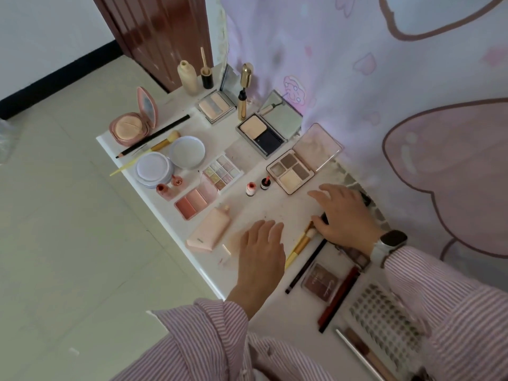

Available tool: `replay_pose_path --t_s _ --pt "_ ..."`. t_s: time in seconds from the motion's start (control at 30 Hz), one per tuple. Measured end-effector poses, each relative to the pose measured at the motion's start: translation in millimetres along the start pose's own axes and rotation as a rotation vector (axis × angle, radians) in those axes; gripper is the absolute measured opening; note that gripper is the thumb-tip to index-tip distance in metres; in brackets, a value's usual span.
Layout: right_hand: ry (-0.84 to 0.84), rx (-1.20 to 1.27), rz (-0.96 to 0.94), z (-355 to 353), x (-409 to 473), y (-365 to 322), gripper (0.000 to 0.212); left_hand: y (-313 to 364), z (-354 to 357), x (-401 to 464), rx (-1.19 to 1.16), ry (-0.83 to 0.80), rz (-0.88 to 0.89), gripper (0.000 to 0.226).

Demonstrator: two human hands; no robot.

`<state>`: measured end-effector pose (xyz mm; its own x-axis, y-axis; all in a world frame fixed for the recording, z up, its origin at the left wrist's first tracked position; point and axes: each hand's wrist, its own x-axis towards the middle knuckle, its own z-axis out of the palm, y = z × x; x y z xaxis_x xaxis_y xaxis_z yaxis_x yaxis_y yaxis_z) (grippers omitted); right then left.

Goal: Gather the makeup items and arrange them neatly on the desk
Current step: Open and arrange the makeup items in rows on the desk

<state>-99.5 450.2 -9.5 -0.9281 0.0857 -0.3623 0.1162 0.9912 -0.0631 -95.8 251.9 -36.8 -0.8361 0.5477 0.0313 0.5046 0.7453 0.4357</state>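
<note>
The makeup items are lying spread over the white desk (176,188), which is standing against a wall with a pink cartoon cloth (384,78). At the far end a pink cushion compact (134,125) is standing open, with a black pencil (154,136) and a yellow-handled brush (145,152) lying slanted beside it. Two round pale blue lids (170,158) are sitting next to each other. Near the middle, a four-colour eyeshadow palette (291,171) is lying open, its brown and cream pans showing, and two small bottles with red caps (258,185) are standing just in front of it. A pink tube (209,232) is lying flat near the desk edge.

The left hand (261,251) is resting palm down on the desk, fingers straight and close together, holding nothing. The right hand (343,215) is lying over a dark object (324,217); its thumb is touching it, the other fingers are spread apart, but I cannot tell if it is gripping. A second brush (301,243) is lying just beside this hand.
</note>
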Motion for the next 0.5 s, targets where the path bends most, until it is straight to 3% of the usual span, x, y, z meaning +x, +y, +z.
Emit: replay_pose_path --t_s 0.23,0.37,0.5 --pt "-0.184 -0.126 0.057 -2 3 4 0.052 -5 8 -5 0.17 -0.131 0.034 0.04" --pt "-0.282 -0.146 0.042 -8 4 6 0.062 -6 9 -6 0.19 -0.157 0.041 0.043" --pt "-0.208 -0.159 0.027 -12 1 3 0.057 -7 12 -6 0.17 -0.22 0.025 0.041"
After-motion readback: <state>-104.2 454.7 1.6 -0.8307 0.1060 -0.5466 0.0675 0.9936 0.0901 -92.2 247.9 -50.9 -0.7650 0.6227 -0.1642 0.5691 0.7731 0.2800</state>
